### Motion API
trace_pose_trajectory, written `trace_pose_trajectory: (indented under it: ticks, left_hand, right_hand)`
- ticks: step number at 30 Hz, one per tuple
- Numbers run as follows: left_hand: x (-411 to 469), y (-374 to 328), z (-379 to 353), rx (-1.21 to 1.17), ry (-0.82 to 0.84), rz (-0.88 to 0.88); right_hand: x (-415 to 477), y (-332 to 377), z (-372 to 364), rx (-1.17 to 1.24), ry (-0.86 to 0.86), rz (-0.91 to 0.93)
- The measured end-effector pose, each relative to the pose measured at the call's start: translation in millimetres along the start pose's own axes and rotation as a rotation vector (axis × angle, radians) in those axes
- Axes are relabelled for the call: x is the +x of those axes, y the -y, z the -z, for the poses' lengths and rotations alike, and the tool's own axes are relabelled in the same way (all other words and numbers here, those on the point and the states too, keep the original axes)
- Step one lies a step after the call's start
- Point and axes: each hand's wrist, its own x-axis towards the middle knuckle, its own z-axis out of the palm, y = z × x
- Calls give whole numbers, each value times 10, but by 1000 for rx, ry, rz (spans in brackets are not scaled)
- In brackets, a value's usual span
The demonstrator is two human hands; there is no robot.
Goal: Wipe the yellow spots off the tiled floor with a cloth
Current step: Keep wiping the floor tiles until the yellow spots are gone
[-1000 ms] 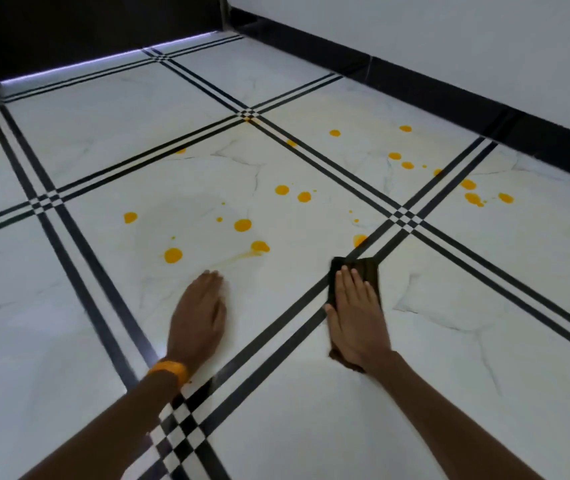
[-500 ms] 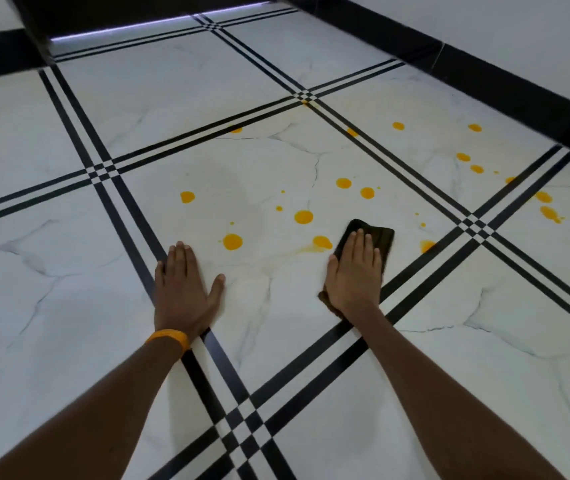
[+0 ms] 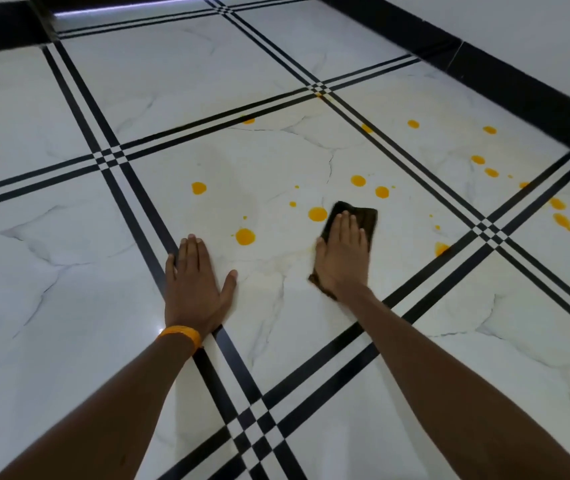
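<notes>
Floor: most yellow spots not yet wiped. Our L hand lies flat on the tile, fingers straight, bracing. R hand is flat too, pressing the dark cloth. Cloth slid fwd over one spot since a sec ago, leaving a faint smear. Nearest spot is just beside the cloth.

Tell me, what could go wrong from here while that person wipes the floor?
1. The dark cloth under the right hand may smear the big yellow spot beside it rather than lift it; a faint yellowish streak shows near the thumb.
2. The left hand, flat on the glossy tile, rests close to a second yellow spot and might slide into it.
</notes>
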Motion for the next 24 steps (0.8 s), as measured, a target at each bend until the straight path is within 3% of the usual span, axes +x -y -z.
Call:
trace_pose_trajectory:
  ticks: [4, 8, 11, 17, 19, 22, 24]
  left_hand:
    - [-38, -3, 33, -46, 0, -18]
    - [301, 402, 267, -6, 40, -137]
    - [480, 736, 305, -5, -11, -29]
    - [521, 764, 124, 7, -31, 4]
    - [535, 774, 122, 7, -54, 21]
    - [539, 775, 120, 2, -27, 16]
    - [540, 772, 117, -13, -29, 14]
  right_hand:
    - [-318, -179, 16, 10, 59, 286]
    - [34, -435, 76, -16, 25, 155]
    - [283, -123, 20, -15, -13, 61]
    - [156, -5, -54, 5, 27, 364]
    - [405, 52, -18, -4, -1, 337]
    - [938, 447, -47, -3, -6, 136]
    - [938, 773, -122, 8, -27, 149]
